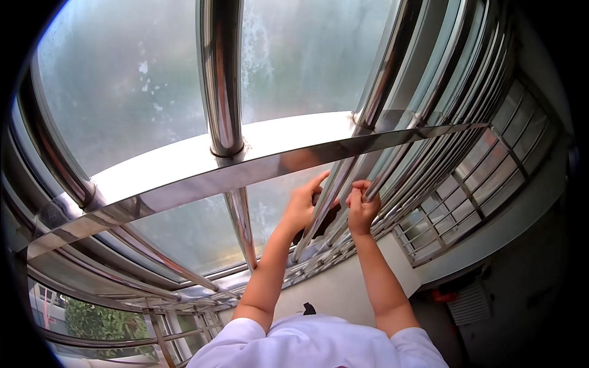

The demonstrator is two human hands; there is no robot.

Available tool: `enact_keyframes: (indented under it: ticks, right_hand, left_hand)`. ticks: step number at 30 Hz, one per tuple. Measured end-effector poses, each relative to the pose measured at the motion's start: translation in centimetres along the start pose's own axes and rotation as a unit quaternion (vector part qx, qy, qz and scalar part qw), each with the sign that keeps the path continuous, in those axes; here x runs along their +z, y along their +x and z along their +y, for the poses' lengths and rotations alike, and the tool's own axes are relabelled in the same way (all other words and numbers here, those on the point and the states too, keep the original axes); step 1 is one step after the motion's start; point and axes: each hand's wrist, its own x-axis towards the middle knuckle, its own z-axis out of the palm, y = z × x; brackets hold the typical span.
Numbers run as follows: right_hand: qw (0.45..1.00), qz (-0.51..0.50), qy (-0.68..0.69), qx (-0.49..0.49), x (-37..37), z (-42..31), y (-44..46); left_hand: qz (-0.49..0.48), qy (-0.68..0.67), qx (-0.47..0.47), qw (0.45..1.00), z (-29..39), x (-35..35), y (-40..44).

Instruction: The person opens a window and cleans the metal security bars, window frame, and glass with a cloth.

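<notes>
My left hand (300,205) reaches between the metal bars below the shiny horizontal rail (264,168), its index finger stretched up beside a bar (325,205). A dark object (328,222), too hidden to name, shows behind that bar, next to my left hand; whether the hand holds it is unclear. To the right, my right hand (363,211) is closed, with fingers curled beside another bar (383,176). What those fingers hold, if anything, is too small to make out.
Cloudy glass panes (141,92) stand behind thick upright bars (221,73). More bars curve away to the right, towards a barred window (472,184). A green bush (101,325) shows at lower left, and a white ribbed object (469,303) lies at lower right.
</notes>
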Motion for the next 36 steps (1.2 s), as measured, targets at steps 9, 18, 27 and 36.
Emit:
enact_keyframes:
  ticks: [9,18,27,36]
  right_hand:
    - [0.997,-0.011,0.002,-0.081,0.0,0.2,0.6]
    - [0.975,0.114,-0.105,-0.158,0.8,0.7,0.8]
    - [0.990,0.032,-0.080,-0.109,0.1,0.2,0.9]
    - [0.982,0.032,-0.131,-0.131,-0.3,-0.1,1.1]
  left_hand:
    - [0.054,-0.165,-0.005,0.985,-0.8,2.5,1.0]
    - [0.059,-0.235,-0.066,0.968,-2.8,2.2,1.8]
    - [0.006,-0.179,-0.065,0.982,-0.3,0.8,1.1]
    - [0.026,-0.141,-0.099,0.985,0.0,1.7,0.7]
